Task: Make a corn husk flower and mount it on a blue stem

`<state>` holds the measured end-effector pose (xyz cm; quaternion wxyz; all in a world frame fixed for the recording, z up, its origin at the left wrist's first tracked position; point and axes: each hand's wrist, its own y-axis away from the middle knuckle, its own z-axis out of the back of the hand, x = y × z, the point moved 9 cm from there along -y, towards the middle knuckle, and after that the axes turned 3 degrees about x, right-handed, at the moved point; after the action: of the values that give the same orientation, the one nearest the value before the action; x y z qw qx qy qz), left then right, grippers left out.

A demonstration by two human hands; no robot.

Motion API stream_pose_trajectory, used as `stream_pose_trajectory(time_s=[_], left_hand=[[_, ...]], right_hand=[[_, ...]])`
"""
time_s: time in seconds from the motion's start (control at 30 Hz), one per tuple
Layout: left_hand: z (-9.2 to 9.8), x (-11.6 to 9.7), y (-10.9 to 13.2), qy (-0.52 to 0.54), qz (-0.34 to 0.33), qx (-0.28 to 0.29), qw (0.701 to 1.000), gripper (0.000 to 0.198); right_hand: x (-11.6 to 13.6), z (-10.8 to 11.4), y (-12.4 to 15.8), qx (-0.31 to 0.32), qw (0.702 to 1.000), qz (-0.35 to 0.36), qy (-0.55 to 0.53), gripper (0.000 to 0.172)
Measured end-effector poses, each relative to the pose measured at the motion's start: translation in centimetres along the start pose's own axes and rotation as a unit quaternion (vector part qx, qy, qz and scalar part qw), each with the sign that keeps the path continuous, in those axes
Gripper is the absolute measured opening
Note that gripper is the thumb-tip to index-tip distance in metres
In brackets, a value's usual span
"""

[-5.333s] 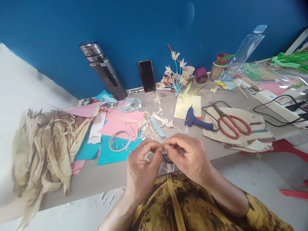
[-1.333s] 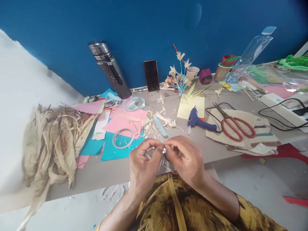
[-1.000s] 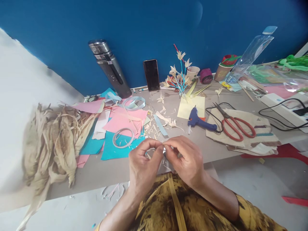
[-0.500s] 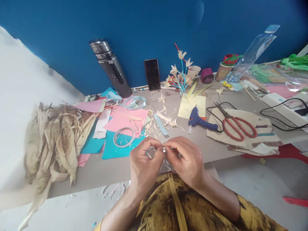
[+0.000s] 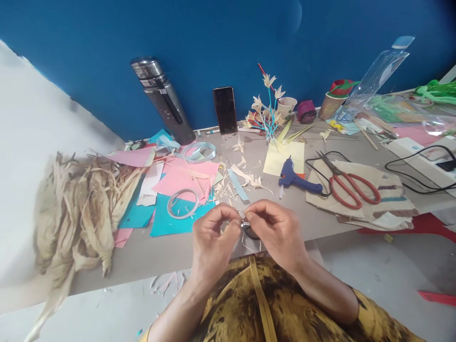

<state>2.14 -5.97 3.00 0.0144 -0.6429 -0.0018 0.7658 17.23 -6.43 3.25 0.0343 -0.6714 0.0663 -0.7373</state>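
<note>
My left hand [image 5: 215,237] and my right hand [image 5: 276,232] meet at the fingertips over the table's front edge. Thumb and forefinger of each are pinched together on something small and pale that I cannot make out. Below the fingers a dark loop, perhaps a scissor handle [image 5: 251,232], shows partly behind my right hand. Pale husk scraps [image 5: 228,187] and a light blue ribbon piece [image 5: 238,184] lie just beyond my hands. Further back stand husk flowers on blue stems [image 5: 272,116].
Dried corn husks [image 5: 74,213] hang over the table's left edge. Coloured paper [image 5: 178,223] and a ribbon roll [image 5: 183,204] lie nearby. To the right are a blue glue gun [image 5: 297,179] and red-handled scissors [image 5: 352,187]. A flask [image 5: 162,99] and a phone [image 5: 225,110] lean on the wall.
My right hand has shifted slightly up, its fingers now straighter. The dark loop below the fingers has come into view. Things on the table stay put.
</note>
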Motion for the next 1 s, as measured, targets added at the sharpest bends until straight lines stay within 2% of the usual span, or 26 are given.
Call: stream_pose_trajectory(time_s=[0.17,0.3,0.4,0.63,0.77,1.0], left_hand=[[-0.1,1.7,-0.2,0.121,0.036,0.026,0.992,0.010],[0.1,2.1,-0.1,0.149,0.043,0.022,0.988,0.011],[0.3,1.3,0.0,0.098,0.030,0.009,0.995,0.012],[0.8,-0.7,0.3,-0.063,-0.023,-0.038,0.997,0.011],[0.8,-1.1,0.2,-0.100,-0.034,-0.051,0.993,0.011],[0.7,-1.9,0.3,-0.115,-0.050,-0.059,0.990,0.012]], right_hand=[[-2.5,-0.5,-0.1,0.021,0.985,-0.118,-0.125,0.011],[-2.9,-0.8,0.0,0.034,0.979,-0.139,-0.144,0.013],[-2.1,-0.5,0.0,0.020,0.989,-0.104,-0.103,0.012],[1.0,0.0,0.2,-0.005,0.998,0.049,0.031,0.013],[1.9,-0.1,0.4,-0.012,0.992,0.111,0.060,0.014],[2.9,-0.2,0.7,-0.019,0.981,0.161,0.101,0.016]])
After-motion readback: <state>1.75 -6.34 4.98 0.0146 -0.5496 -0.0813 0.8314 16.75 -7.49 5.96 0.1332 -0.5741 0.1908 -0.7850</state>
